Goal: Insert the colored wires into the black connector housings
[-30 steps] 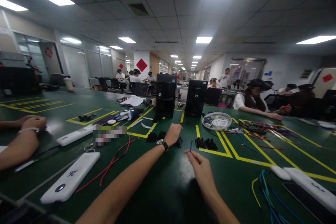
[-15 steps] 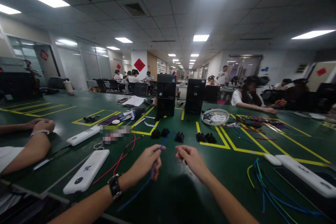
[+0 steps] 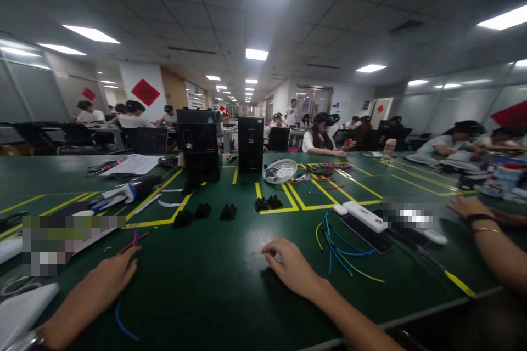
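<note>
Over to thin red wires (image 3: 145, 235) went my left hand (image 3: 101, 282); a thin blue wire (image 3: 118, 318) pokes out below, gripped or not, I can't tell. My right hand (image 3: 291, 264) is empty, over the green counter (image 3: 206, 290).

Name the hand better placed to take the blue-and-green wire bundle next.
Probably the right hand: it looks empty and nearer the wire bundle; the left hand is farther off, at a blue wire.

Single head-worn view, close above green table (image 3: 197, 290), facing forward, slightly down.
</note>
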Demonstrator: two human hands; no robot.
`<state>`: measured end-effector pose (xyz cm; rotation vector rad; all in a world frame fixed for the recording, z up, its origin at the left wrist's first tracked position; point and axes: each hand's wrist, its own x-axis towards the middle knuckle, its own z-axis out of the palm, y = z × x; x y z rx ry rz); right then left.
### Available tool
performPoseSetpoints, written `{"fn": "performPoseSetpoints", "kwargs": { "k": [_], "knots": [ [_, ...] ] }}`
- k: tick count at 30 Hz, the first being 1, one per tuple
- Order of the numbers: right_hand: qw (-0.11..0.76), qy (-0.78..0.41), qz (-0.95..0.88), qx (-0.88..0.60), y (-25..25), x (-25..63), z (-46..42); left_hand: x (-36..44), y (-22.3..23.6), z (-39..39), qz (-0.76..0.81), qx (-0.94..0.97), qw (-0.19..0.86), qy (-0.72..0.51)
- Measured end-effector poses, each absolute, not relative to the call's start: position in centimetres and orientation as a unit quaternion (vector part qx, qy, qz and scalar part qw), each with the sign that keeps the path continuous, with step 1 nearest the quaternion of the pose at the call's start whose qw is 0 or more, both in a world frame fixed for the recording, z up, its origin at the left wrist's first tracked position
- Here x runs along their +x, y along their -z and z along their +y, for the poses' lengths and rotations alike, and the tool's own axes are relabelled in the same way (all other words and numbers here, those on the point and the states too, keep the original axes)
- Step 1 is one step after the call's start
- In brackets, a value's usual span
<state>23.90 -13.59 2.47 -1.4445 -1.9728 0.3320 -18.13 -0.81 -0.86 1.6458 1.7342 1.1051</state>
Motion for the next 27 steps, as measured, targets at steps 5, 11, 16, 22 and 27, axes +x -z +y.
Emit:
{"fn": "performPoseSetpoints", "kwargs": {
  "k": [5,11,16,22,27],
  "knots": [
    [0.311,-0.047,-0.769,-0.556,-2.5,27.1,-15.9,-17.0,0.4,-2.1,0.635,0.757,-0.011,-0.153],
    [0.2,0.14,-0.597,-0.765,-4.3,39.6,-15.1,-13.2,-1.0,-5.0,0.513,0.832,-0.052,-0.205],
    [0.048,0.117,-0.488,-0.864,-2.5,46.9,-13.4,-8.2,-2.3,-5.9,0.429,0.87,-0.04,-0.242],
    [0.036,0.121,-0.471,-0.873,-0.8,47.7,-13.1,-1.8,-3.8,-4.4,0.346,0.908,0.005,-0.235],
    [0.048,0.139,-0.469,-0.871,-0.5,47.9,-13.1,3.8,-3.3,-0.8,0.328,0.895,0.052,-0.297]
  ]
}}
